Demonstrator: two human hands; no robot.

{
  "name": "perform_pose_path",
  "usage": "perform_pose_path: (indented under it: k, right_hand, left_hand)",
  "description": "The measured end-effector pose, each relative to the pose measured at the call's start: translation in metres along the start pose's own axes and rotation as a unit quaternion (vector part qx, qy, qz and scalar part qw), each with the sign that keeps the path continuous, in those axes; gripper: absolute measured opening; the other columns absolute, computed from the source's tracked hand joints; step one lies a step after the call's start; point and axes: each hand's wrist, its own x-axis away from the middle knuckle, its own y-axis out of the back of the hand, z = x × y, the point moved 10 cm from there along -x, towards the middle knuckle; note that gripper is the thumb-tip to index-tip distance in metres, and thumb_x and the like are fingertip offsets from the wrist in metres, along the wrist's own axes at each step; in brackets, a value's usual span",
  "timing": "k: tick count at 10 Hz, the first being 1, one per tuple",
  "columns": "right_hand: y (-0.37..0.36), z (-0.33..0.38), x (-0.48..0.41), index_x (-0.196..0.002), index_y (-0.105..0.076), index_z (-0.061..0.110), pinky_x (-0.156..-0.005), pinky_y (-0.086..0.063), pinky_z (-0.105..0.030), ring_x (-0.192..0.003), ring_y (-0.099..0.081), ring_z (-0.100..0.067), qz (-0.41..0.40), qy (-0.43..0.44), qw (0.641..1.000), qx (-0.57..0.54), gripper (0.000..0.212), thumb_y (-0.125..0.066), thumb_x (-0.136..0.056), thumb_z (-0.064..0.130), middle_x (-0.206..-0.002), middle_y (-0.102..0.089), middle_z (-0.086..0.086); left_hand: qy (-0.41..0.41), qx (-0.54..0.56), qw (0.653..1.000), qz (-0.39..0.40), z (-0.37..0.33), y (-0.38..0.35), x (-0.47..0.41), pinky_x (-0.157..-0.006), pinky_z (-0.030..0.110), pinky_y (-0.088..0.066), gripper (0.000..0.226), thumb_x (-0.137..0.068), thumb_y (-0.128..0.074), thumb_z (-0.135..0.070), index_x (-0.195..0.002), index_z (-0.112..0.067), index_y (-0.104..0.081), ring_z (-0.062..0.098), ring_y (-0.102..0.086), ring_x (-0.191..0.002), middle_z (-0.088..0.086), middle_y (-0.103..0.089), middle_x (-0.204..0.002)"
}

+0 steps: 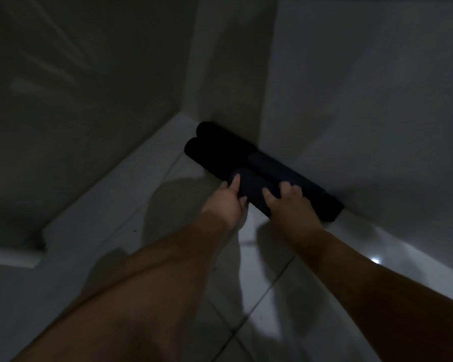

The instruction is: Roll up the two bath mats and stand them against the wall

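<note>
- Two dark rolled bath mats lie side by side on the pale tiled floor (183, 257), along the foot of the white wall (364, 100).
- The rear mat (285, 171) touches the wall; the front mat (251, 186) presses against it.
- The left hand (226, 201) curls its fingers over the front mat's near side.
- The right hand (290, 205) grips the same roll from above, fingers wrapped on it.
- The lighting is dim and the mats' edges are blurred.
</note>
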Motion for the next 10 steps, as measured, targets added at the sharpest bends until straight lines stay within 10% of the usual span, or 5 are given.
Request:
perform_pose_path:
  k: [3, 6, 9, 10]
  right_hand:
    - [-0.007, -0.019, 0.025, -0.121, -0.065, 0.009, -0.092, -0.045, -0.06, -0.108, -0.061, -0.042, -0.053, 0.083, 0.992, 0.083, 0.06, -0.083, -0.066, 0.026, -0.121, -0.063, -0.021]
    - [-0.01, -0.028, 0.04, -0.153, -0.006, 0.021, -0.118, 0.006, -0.048, -0.147, 0.003, -0.03, 0.008, 0.075, 0.995, 0.063, 0.063, -0.036, -0.099, 0.034, -0.16, 0.002, -0.014]
    - [0.063, -0.036, 0.103, -0.137, -0.049, 0.006, -0.104, -0.037, -0.05, -0.127, -0.045, -0.043, -0.013, 0.039, 0.999, -0.021, 0.059, -0.065, -0.086, 0.031, -0.139, -0.046, -0.028]
    - [0.134, -0.025, 0.15, -0.144, -0.038, 0.009, -0.107, -0.033, -0.044, -0.132, -0.038, -0.037, -0.013, 0.036, 0.999, -0.027, 0.063, -0.06, -0.09, 0.031, -0.144, -0.041, -0.021]
  left_hand:
    - [-0.007, -0.041, 0.999, -0.008, -0.009, -0.002, 0.019, -0.113, 0.034, -0.024, 0.072, -0.093, -0.045, -0.031, -0.151, -0.02, -0.004, 0.029, -0.021, -0.141, 0.015, -0.01, -0.157]
    - [-0.03, -0.056, 0.998, 0.001, -0.037, -0.014, 0.039, -0.116, 0.033, -0.015, 0.072, -0.094, -0.043, -0.033, -0.151, -0.02, -0.002, 0.028, -0.011, -0.144, 0.012, 0.002, -0.159]
    - [-0.06, -0.039, 0.997, 0.012, -0.093, 0.034, 0.123, -0.115, 0.034, -0.015, 0.07, -0.092, -0.046, -0.026, -0.151, -0.016, -0.009, 0.028, -0.017, -0.142, 0.012, -0.009, -0.158]
    - [-0.098, -0.022, 0.995, -0.022, -0.13, 0.088, 0.173, -0.114, 0.031, -0.016, 0.065, -0.092, -0.046, -0.024, -0.149, -0.013, -0.018, 0.025, -0.022, -0.141, 0.012, -0.021, -0.155]
